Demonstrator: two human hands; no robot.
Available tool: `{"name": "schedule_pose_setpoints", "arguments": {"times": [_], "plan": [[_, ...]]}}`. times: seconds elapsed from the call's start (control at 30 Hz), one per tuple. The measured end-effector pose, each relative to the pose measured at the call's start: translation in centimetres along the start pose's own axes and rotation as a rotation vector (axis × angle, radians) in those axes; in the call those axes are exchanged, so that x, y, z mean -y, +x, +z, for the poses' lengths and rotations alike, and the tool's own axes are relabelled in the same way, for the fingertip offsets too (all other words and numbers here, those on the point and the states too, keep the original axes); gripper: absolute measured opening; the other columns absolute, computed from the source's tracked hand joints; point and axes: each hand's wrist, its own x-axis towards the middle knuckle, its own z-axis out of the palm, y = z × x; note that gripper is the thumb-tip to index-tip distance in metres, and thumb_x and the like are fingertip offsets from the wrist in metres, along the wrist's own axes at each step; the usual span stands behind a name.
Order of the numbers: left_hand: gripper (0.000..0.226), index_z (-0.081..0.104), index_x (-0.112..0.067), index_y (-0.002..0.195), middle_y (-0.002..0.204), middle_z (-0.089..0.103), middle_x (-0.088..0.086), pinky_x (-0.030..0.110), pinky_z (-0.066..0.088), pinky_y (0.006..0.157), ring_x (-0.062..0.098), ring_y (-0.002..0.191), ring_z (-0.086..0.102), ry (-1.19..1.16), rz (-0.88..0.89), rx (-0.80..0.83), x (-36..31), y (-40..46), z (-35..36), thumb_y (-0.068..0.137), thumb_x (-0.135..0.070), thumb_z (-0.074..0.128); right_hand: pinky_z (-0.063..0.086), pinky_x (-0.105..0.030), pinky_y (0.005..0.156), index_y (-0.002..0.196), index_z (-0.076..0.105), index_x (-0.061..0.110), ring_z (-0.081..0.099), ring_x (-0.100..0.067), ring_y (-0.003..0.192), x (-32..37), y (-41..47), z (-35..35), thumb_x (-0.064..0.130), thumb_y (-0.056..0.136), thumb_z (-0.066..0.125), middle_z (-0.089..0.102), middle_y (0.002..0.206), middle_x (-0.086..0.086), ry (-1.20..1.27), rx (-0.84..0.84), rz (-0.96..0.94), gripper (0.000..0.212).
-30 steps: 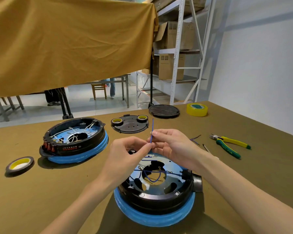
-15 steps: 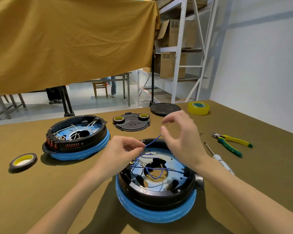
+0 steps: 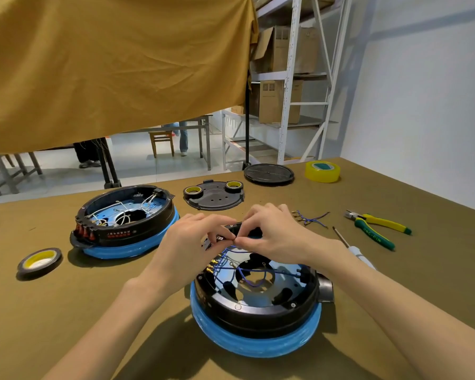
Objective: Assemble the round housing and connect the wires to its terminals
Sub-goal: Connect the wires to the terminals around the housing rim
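**A:** Blue wire is what both hands are busy with. The round black housing on its blue-wrapped base (image 3: 255, 303) sits on the olive cloth-covered surface (image 3: 395, 270), nearest the camera, and the thin blue wire (image 3: 225, 252) rises from inside it to the far rim, where the hands meet.

**B:** How are the fingers set?

**A:** The left hand (image 3: 188, 246) has thumb and forefinger pinched narrow on the wire's upper end. The right hand (image 3: 272, 234) pinches the same spot from the other side, its other fingers (image 3: 261, 211) curled above. Whether a connector sits between the fingertips, I cannot tell; it is too small.

**B:** So which step is this?

**A:** Wiring, I'd judge. Several blue leads already run to the small brass terminals (image 3: 211, 266) on the housing's left inner edge, and this one looks to be readied for its own.

**B:** And the next move?

**A:** Probably bringing that end down to a free terminal inside the housing and seating it, one hand steadying and the other guiding. Fine work, with little slack.

**B:** Anything else near the housing?

**A:** To its right lie loose blue leads with brass ends (image 3: 310, 219), a white-handled screwdriver (image 3: 353, 249), and yellow-green pliers (image 3: 376, 226). Behind it lies a black round cover plate (image 3: 214, 198). To its left stands a second black housing with white wires (image 3: 126, 220).
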Motion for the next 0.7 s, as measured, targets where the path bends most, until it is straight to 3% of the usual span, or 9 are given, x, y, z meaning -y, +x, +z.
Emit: {"name": "schedule_pose_setpoints", "arguments": {"times": [0.1,0.2,0.3,0.4,0.47,0.53,0.63,0.7], "plan": [[0.047,0.069,-0.020,0.125,0.096,0.076,-0.019,0.024,0.051,0.090,0.008,0.084,0.069,-0.167,-0.144,-0.050,0.5,0.0,-0.1,0.081,-0.013,0.085,0.050,-0.034,0.071,0.101,0.080,0.017,0.059,-0.013,0.076,0.0,-0.1,0.2,0.029,0.100,0.064,0.071,0.088,-0.003,0.248,-0.009,-0.038,0.020],[0.032,0.069,-0.027,0.123,0.108,0.073,-0.020,0.017,0.047,0.086,0.007,0.103,0.066,-0.256,-0.326,-0.031,1.4,0.1,-0.2,0.092,-0.022,0.075,0.053,-0.025,0.063,0.101,0.078,0.006,0.064,-0.018,0.065,-0.2,0.2,0.6,0.022,0.101,0.064,0.073,0.081,-0.007,0.402,0.021,0.006,0.021],[0.024,0.070,-0.024,0.123,0.119,0.068,-0.014,0.009,0.043,0.083,-0.004,0.109,0.060,-0.297,-0.552,0.028,2.7,-0.2,0.5,0.105,-0.026,0.055,0.051,-0.018,0.061,0.102,0.076,0.002,0.061,-0.013,0.059,-0.4,0.4,1.0,0.017,0.099,0.067,0.075,0.079,-0.008,0.557,0.101,0.064,0.018],[0.030,0.066,-0.020,0.128,0.122,0.067,-0.009,0.007,0.042,0.080,-0.009,0.108,0.057,-0.358,-0.714,0.099,3.6,-1.0,1.8,0.109,-0.027,0.043,0.057,-0.030,0.065,0.101,0.077,0.002,0.065,-0.016,0.057,-0.4,0.8,1.6,0.014,0.097,0.069,0.078,0.079,-0.009,0.542,0.012,0.112,0.015],[0.029,0.065,-0.020,0.126,0.115,0.069,-0.008,0.005,0.046,0.071,-0.007,0.096,0.065,-0.433,-0.775,0.124,3.7,-1.5,2.6,0.110,-0.028,0.042,0.057,-0.026,0.058,0.097,0.076,0.003,0.067,-0.017,0.058,-0.3,1.2,1.6,0.014,0.097,0.068,0.078,0.077,-0.009,0.548,-0.017,0.154,0.014],[0.027,0.066,-0.023,0.119,0.107,0.072,-0.007,0.005,0.048,0.065,-0.009,0.087,0.067,-0.525,-0.828,0.105,3.4,-1.8,3.3,0.110,-0.028,0.042,0.049,-0.019,0.050,0.096,0.077,0.004,0.066,-0.015,0.056,0.2,1.5,1.5,0.015,0.097,0.068,0.077,0.077,-0.011,0.554,0.064,0.203,0.014],[0.025,0.066,-0.024,0.117,0.103,0.073,-0.008,0.012,0.048,0.068,-0.007,0.085,0.068,-0.574,-0.888,0.056,3.2,-1.9,3.8,0.109,-0.027,0.043,0.048,-0.020,0.049,0.095,0.077,0.008,0.065,-0.011,0.053,1.2,1.9,1.7,0.022,0.098,0.066,0.077,0.080,-0.008,0.416,0.206,0.272,0.018],[0.026,0.066,-0.023,0.119,0.103,0.073,-0.007,0.014,0.049,0.069,-0.005,0.086,0.069,-0.571,-0.893,0.050,3.2,-1.9,4.0,0.109,-0.026,0.042,0.051,-0.023,0.054,0.091,0.077,0.012,0.065,-0.009,0.055,1.6,2.2,1.9,0.026,0.098,0.065,0.077,0.080,-0.004,0.207,0.163,0.268,0.020]]}}
